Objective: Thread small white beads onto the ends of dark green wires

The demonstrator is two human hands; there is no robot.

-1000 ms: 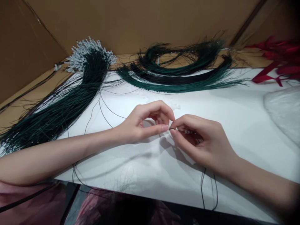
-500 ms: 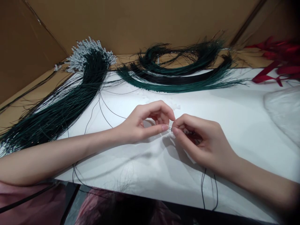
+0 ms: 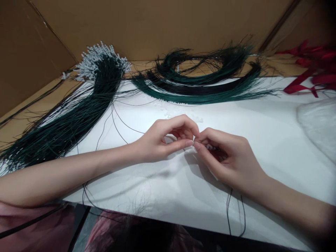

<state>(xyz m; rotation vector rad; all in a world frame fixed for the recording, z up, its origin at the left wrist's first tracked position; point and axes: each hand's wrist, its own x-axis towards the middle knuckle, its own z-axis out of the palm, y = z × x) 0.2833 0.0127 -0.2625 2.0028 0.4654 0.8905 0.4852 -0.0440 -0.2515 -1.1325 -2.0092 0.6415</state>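
My left hand (image 3: 170, 138) and my right hand (image 3: 231, 157) meet at the fingertips over the middle of the white board. Between my right thumb and forefinger a thin dark cord (image 3: 244, 213) is pinched, and its loop hangs out below the palm over the board's front edge. Small white bits show among the curled right fingers. The left thumb and forefinger close in a pinch right against the right fingertips. What lies between those tips is mostly hidden, though a small pale piece shows there.
A big bundle of dark green cords (image 3: 78, 115) with white ends (image 3: 90, 63) lies at the left. Curved cord bundles (image 3: 199, 99) stretch along the back by the cardboard wall (image 3: 168, 28). Red ribbon (image 3: 301, 80) and a clear plastic bag (image 3: 317, 122) sit at the right.
My left hand has shifted slightly right, so its fingertips now touch the right ones. The short bit of dark cord seen between them is now covered. My right hand has barely moved.
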